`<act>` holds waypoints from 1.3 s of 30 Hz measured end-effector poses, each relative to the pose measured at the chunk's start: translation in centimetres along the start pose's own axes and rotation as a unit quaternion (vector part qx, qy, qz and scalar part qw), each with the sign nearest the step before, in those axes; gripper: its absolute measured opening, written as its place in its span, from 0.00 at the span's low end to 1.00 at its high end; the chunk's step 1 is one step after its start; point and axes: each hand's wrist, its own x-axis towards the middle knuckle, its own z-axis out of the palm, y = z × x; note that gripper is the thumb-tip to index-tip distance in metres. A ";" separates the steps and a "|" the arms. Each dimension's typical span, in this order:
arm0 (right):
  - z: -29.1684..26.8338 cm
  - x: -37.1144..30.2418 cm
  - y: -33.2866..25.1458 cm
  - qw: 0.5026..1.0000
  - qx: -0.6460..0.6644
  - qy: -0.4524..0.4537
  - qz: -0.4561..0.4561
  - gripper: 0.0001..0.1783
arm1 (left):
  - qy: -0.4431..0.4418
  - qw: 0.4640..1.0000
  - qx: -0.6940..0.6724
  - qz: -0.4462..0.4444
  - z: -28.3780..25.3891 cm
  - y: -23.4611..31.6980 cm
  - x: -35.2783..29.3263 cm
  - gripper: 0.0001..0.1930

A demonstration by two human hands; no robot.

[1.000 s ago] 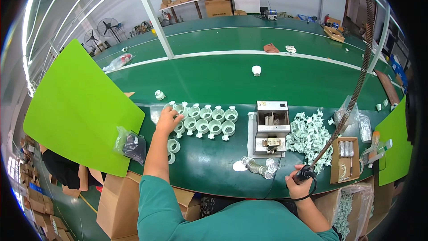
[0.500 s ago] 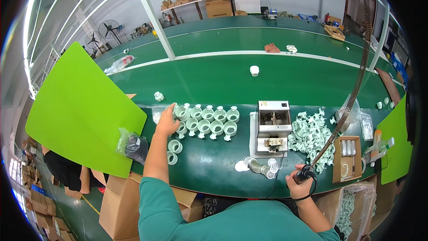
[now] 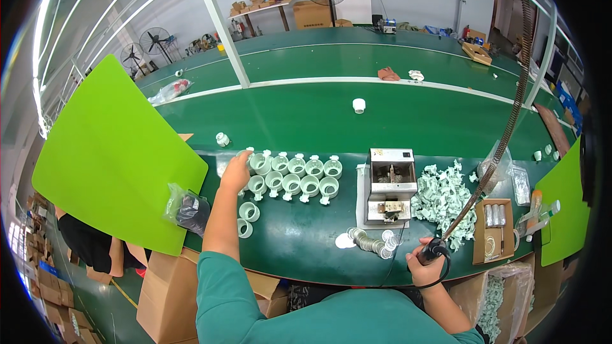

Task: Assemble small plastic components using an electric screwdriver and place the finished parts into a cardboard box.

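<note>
My left hand [image 3: 236, 173] has its fingers curled round a pale green plastic cup at the left end of the far row; most of that cup is hidden. To its right stand two rows of similar round cups [image 3: 291, 183] with small tabs. Two loose rings [image 3: 248, 211] of the same colour lie nearer to me. In my right hand [image 3: 426, 267] is a black electric screwdriver [image 3: 431, 250], hanging from a long coiled spring [image 3: 503, 143]. Its tip is out of sight. Left of that hand lies a stack of flat round discs [image 3: 371, 242].
A grey metal machine [image 3: 391, 185] stands mid-bench, beside a heap of pale green parts [image 3: 443, 200]. A small cardboard box [image 3: 493, 231] holds tubes at the right. Bright green panels [image 3: 118, 159] flank the bench. A white fitting [image 3: 359, 106] sits on the green belt [image 3: 306, 114] beyond.
The white fitting and other small pieces on the belt have shifted slightly left. My left hand stays at the same cup, and the right still grips the screwdriver. The view has tilted slightly.
</note>
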 end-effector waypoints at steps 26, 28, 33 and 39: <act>0.3 0.5 -0.2 0.995 0.070 -0.069 -0.007 0.30 | 0.003 0.975 0.110 -0.193 -2.9 8.2 -20.5 0.20; 0.1 0.2 -0.3 0.995 0.076 -0.071 -0.005 0.30 | -0.044 0.967 0.130 -0.213 -3.2 8.2 -20.1 0.22; -0.9 0.2 -0.2 0.995 0.087 -0.057 -0.001 0.30 | -0.058 0.959 0.049 -0.272 -1.4 7.6 -18.6 0.22; -1.6 0.2 -0.1 0.995 0.086 -0.051 0.007 0.29 | 0.040 0.944 -0.148 -0.292 -0.9 9.1 -17.0 0.18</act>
